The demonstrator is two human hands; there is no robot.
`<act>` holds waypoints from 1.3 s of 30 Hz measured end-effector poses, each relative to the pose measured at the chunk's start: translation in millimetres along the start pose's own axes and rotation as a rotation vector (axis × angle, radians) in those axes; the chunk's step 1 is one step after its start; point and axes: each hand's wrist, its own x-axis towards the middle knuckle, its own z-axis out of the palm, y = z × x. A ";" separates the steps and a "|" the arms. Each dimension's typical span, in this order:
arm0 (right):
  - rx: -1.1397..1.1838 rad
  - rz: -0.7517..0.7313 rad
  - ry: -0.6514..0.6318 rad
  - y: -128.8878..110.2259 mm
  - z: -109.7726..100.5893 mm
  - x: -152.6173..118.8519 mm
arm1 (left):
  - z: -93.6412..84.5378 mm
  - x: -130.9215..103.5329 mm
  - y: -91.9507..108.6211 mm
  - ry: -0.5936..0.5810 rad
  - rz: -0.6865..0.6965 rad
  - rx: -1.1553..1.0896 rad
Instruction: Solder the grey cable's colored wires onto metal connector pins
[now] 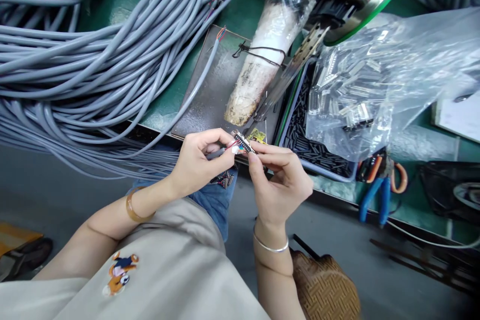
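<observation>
Head view — I see left hand (202, 162) closed on a grey cable (215, 154), right hand (281, 177) pinching a small connector (244, 143), coloured wires (232, 145) between — all by the near edge of the worktop (243, 16).

brown woven-top stool (332, 285), lower right | blue-handled pliers (385, 197) beside orange-handled tool (400, 178) | white sheet (459, 116), right edge

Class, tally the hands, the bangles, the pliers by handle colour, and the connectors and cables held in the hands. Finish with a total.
Hands: 2 (left hand, right hand)
Bangles: 2 (amber bangle, silver bangle)
Blue-handled pliers: 1
Orange-handled pliers: 1
Held connector: 1
Held grey cable: 1
Total: 8
</observation>
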 end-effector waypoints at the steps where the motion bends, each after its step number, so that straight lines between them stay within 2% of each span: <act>1: 0.009 0.006 0.002 -0.3 -0.3 -0.2 | 0.0 0.3 0.4 0.010 0.012 0.009; 3: 0.046 0.049 -0.009 -1.0 -2.2 0.8 | -2.1 1.7 1.8 -0.027 -0.009 0.000; 7: 0.113 0.127 -0.053 -1.3 -5.9 3.8 | -10.0 5.0 2.2 -0.209 -0.192 -0.138; 10: 0.094 0.105 -0.032 -0.3 -3.8 2.0 | -10.8 4.1 0.2 -0.205 -0.260 -0.218; 16: -0.083 -0.089 0.022 0.9 1.4 -2.9 | -2.7 1.6 2.8 -0.035 -0.112 -0.108; 25: -0.273 -0.314 0.030 3.1 1.6 1.1 | -4.8 5.9 3.8 -0.052 -0.055 0.015; 39: -0.242 -0.279 0.001 0.1 0.4 14.9 | -2.0 10.5 6.8 -0.040 -0.001 0.067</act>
